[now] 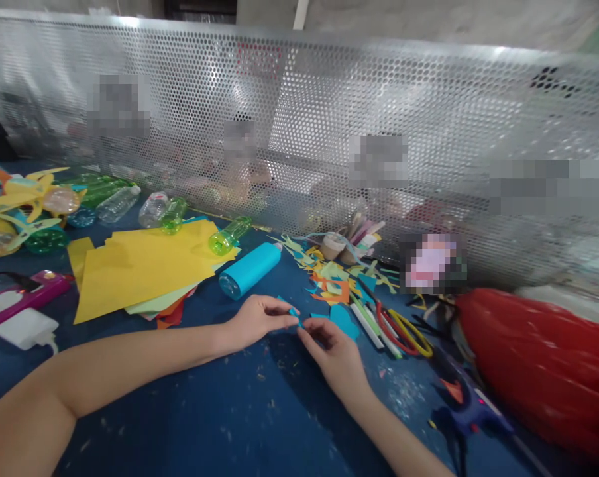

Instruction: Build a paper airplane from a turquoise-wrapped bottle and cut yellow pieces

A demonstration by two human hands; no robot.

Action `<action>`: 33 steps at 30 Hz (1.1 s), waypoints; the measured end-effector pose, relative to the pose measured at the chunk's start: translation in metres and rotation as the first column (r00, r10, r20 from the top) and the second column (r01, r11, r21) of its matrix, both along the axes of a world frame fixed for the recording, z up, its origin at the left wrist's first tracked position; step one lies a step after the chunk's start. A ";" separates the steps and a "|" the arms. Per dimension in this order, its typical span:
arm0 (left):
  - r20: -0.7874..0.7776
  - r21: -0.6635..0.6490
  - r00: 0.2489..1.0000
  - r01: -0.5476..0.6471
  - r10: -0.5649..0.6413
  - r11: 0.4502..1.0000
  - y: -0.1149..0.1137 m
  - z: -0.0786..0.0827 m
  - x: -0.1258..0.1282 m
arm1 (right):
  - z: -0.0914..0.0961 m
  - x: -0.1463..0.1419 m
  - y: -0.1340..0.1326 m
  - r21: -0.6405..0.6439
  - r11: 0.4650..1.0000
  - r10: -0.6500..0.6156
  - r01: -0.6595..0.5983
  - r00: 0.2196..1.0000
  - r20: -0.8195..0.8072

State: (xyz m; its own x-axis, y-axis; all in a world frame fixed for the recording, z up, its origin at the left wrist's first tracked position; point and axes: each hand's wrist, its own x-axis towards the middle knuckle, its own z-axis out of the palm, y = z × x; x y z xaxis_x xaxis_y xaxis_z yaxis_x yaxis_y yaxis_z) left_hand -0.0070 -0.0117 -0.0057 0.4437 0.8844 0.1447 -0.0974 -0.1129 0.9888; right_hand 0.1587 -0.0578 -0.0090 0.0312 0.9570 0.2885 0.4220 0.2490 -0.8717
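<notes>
Between my two hands is a small piece of blue paper (294, 313). The thumb and fingers of my left hand (260, 319) pinch it from the left. Its lower right end meets the fingertips of my right hand (333, 354), which are curled together around it. Just behind my left hand lies a plastic bottle wrapped in blue paper (252, 268), on its side on the blue table (220, 411). Cut blue paper pieces (344, 321) rest beyond my right hand. Beside them are scissors with red and yellow handles (409, 333) and several light sticks (368, 326).
Yellow paper sheets (145, 262) are stacked at left, with plastic bottles (118, 204) behind. Paper scraps (329, 275) lie at centre back. A blue glue gun (478, 411) and red plastic bag (538, 364) sit at right. A perforated metal panel (309, 112) borders the table.
</notes>
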 end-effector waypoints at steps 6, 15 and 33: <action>-0.020 -0.013 1.000 -0.022 0.021 1.000 0.000 -0.001 -0.002 | 0.000 0.001 0.000 -0.009 1.000 -0.008 0.008 1.000 -0.016; 0.004 -0.008 0.999 -0.044 0.044 0.999 0.000 0.001 -0.002 | 0.001 0.001 -0.001 0.032 0.999 -0.006 0.005 0.999 0.042; -0.104 0.179 0.993 0.070 -0.052 0.981 -0.005 0.006 -0.005 | 0.002 0.005 -0.001 0.250 0.967 -0.003 -0.050 0.978 0.209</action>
